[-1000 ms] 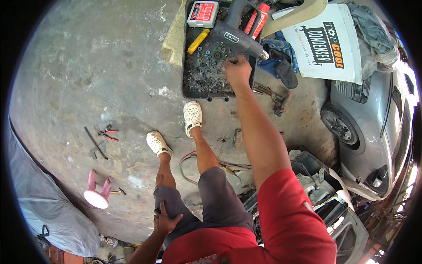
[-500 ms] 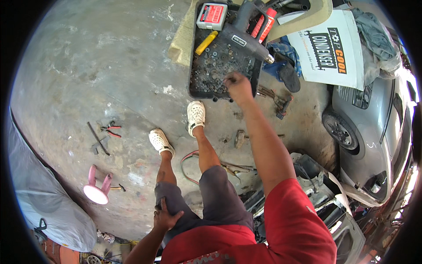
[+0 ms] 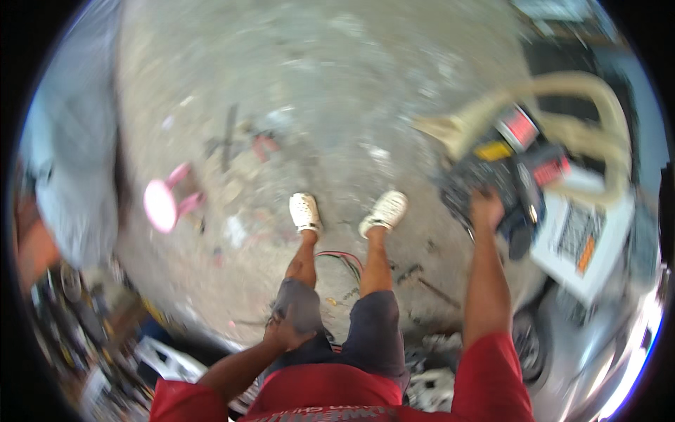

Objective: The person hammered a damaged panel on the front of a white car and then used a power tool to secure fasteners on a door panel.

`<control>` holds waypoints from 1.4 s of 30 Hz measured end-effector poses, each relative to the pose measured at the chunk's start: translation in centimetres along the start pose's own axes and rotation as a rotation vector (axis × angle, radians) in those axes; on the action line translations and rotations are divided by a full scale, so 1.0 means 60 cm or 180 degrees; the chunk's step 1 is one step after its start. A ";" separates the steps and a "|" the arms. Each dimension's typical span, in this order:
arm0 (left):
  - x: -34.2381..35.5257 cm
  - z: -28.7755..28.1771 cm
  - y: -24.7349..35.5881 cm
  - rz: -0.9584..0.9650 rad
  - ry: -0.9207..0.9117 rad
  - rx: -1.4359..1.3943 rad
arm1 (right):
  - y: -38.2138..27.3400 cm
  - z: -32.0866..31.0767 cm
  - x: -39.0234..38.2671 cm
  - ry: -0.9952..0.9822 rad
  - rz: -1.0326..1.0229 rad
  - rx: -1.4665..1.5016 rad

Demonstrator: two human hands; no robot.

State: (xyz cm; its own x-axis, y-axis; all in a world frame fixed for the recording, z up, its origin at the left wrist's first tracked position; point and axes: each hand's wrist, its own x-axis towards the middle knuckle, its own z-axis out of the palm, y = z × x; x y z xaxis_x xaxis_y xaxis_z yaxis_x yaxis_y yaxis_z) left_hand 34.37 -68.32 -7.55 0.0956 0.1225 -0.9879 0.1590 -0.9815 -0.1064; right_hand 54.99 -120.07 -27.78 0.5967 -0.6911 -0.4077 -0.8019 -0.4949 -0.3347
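Observation:
My right hand (image 3: 486, 209) reaches out to the right, over the near part of a black tray (image 3: 460, 184). Motion smears its fingers, so whether they hold anything does not show. In the earlier view the tray holds many small nuts, washers and screws. Beside the hand in the tray lies a dark heat gun (image 3: 526, 184). Farther back are a yellow stick-shaped item (image 3: 493, 150), a small red and white box (image 3: 518, 129) and a red tube (image 3: 552, 170). My left hand (image 3: 285, 330) rests on my left thigh with its fingers apart, holding nothing.
A cream plastic chair (image 3: 619, 123) stands by the tray, near a white printed board (image 3: 576, 235) and a car wheel (image 3: 527, 341). On the floor are a pink stool (image 3: 162, 205), red-handled pliers (image 3: 264, 146), a dark bar (image 3: 229, 137) and a hammer (image 3: 439, 292).
The whole view has swung left, so the tray and my right hand now appear farther right and lower. My feet stand farther apart. The left hand stays on the thigh.

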 end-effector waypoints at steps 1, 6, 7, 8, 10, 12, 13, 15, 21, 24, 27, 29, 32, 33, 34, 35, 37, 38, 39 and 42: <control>-0.004 0.001 -0.011 -0.0212 -0.0070 -0.0197 | 0.025 -0.012 -0.017 0.0086 -0.0282 0.0260; -0.001 0.045 -0.118 -0.0732 -0.0270 -0.1133 | 0.053 -0.019 -0.188 -0.0744 -0.1147 -0.0052; 0.002 0.065 -0.138 -0.0751 -0.0292 -0.1371 | 0.029 -0.025 -0.244 -0.1047 -0.1206 -0.0823; 0.006 0.036 -0.164 -0.0568 -0.0266 -0.1274 | 0.088 -0.021 -0.279 -0.1062 -0.1350 -0.0543; 0.009 0.065 -0.198 -0.0513 -0.0333 -0.1371 | 0.036 -0.015 -0.415 -0.1525 -0.1643 -0.0755; 0.012 0.061 -0.225 -0.0423 -0.0133 -0.1410 | 0.001 -0.002 -0.512 -0.2261 -0.0868 -0.0583; 0.015 0.058 -0.244 -0.0393 -0.0015 -0.1431 | -0.033 0.005 -0.565 -0.2564 -0.0684 -0.0259; 0.013 0.049 -0.292 -0.0157 0.0025 -0.1821 | -0.107 0.020 -0.646 -0.3113 -0.0691 -0.0327; 0.221 0.181 -0.517 0.0807 0.1513 -0.2169 | -0.294 0.173 -0.715 -0.3053 -0.2765 -0.0311; 0.086 0.149 -0.642 0.0183 0.1223 -0.3238 | -0.458 0.177 -0.772 -0.2742 -0.3002 -0.1485; 0.047 0.202 -0.746 -0.0106 0.0933 -0.4066 | -0.534 0.247 -0.719 -0.2720 -0.3304 -0.1295; 0.005 0.309 -0.793 -0.0552 0.0755 -0.4511 | -0.618 0.275 -0.778 -0.3053 -0.3400 -0.1771; -0.062 0.395 -0.826 -0.1079 0.0694 -0.4753 | -0.749 0.310 -0.857 -0.3275 -0.3344 -0.2437; -0.058 0.429 -0.820 -0.1170 0.0676 -0.5001 | -0.793 0.338 -0.881 -0.3362 -0.3312 -0.2686; -0.065 0.463 -0.798 -0.1273 0.0617 -0.5272 | -0.832 0.367 -0.910 -0.3430 -0.3545 -0.2739; -0.072 0.486 -0.759 -0.1309 0.0554 -0.5549 | -0.873 0.387 -0.935 -0.3528 -0.3765 -0.2850; -0.040 0.491 -0.703 -0.1124 0.0628 -0.5924 | -0.942 0.429 -0.977 -0.3511 -0.5138 -0.3546; -0.022 0.475 -0.689 -0.0984 0.0719 -0.6067 | -0.993 0.469 -0.999 -0.3248 -0.6352 -0.3949; -0.007 0.462 -0.669 -0.0914 0.0758 -0.6296 | -1.048 0.512 -1.033 -0.2832 -0.7604 -0.4227; 0.001 0.378 -0.576 -0.1455 0.0356 -0.7556 | -1.206 0.615 -1.281 -0.3407 -0.6007 -0.3523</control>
State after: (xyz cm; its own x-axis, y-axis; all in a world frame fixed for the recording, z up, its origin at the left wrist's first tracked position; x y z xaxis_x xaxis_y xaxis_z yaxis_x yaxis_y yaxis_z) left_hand 6.60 -37.71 -6.52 -0.2319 0.2716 -0.9340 0.5373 0.8362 0.1098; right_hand 68.24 -11.67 -3.56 -0.0893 0.8260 -0.5566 0.8563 -0.2217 -0.4665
